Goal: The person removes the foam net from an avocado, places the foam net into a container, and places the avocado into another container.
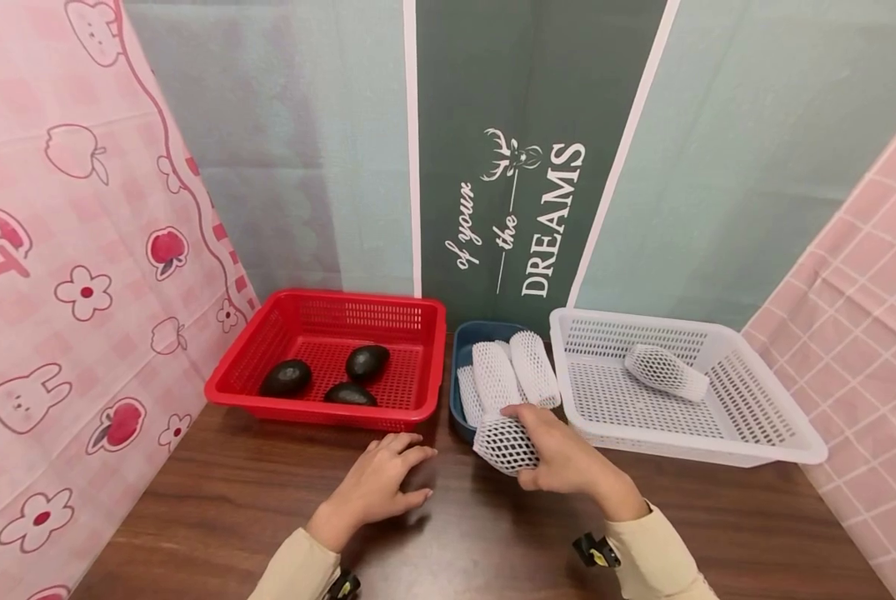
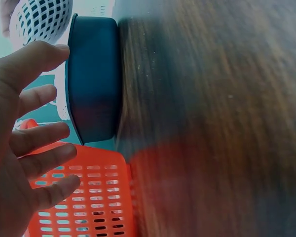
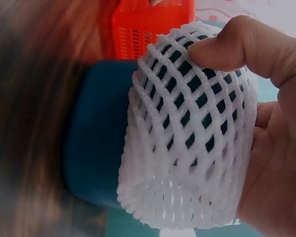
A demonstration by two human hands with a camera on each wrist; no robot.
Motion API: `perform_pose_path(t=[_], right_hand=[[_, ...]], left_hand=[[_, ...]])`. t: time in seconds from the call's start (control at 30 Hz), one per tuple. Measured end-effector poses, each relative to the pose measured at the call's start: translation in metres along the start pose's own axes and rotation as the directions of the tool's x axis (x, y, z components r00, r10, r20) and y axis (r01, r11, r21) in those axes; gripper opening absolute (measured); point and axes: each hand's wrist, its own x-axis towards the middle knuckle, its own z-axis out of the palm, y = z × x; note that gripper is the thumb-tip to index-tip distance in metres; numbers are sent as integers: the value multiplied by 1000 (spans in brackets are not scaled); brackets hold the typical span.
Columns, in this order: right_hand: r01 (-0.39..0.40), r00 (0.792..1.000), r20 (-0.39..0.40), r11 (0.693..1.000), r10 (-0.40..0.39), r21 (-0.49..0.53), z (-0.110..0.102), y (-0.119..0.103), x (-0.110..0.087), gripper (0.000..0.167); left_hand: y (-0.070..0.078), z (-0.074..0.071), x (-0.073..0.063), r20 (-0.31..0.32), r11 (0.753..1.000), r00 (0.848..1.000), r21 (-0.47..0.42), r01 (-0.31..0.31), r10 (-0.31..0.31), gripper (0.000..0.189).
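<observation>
My right hand (image 1: 568, 458) grips a dark avocado covered in a white foam net sleeve (image 1: 508, 446), held just in front of the blue bin (image 1: 463, 429). In the right wrist view the thumb presses on the netting (image 3: 187, 108), and dark skin shows through its holes; the loose end of the sleeve hangs past the fruit. Several white foam net sleeves (image 1: 535, 367) lie in the bin. My left hand (image 1: 376, 483) hovers near the front of the red basket (image 1: 327, 410), fingers spread and holding nothing. Three bare avocados (image 1: 367, 361) rest inside that basket.
To the right stands a white basket (image 1: 688, 447) with one netted avocado (image 1: 663, 372) in it. All the containers sit on a brown wooden table (image 1: 215, 492). Fabric curtains (image 1: 305, 150) close off the back, and patterned cloths flank both sides.
</observation>
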Motion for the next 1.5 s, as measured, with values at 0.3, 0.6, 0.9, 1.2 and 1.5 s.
perform_pose_path(t=[0.3, 0.6, 0.9, 1.2, 1.5], right_hand=[[66, 998, 7, 997, -67, 38, 22, -4, 4, 74], [91, 996, -6, 995, -91, -28, 38, -8, 6, 73], [149, 988, -39, 987, -151, -61, 54, -10, 7, 73], [112, 993, 31, 993, -111, -43, 60, -6, 8, 72], [113, 993, 47, 992, -110, -53, 55, -9, 5, 71]], left_hand=[[-1, 2, -6, 42, 997, 996, -17, 77, -76, 47], [-3, 6, -7, 36, 992, 993, -54, 115, -114, 47], [-7, 9, -9, 61, 988, 987, -35, 152, -150, 48], [-9, 10, -10, 77, 981, 982, -75, 180, -174, 46], [-2, 5, -8, 85, 977, 979, -90, 194, -187, 47]])
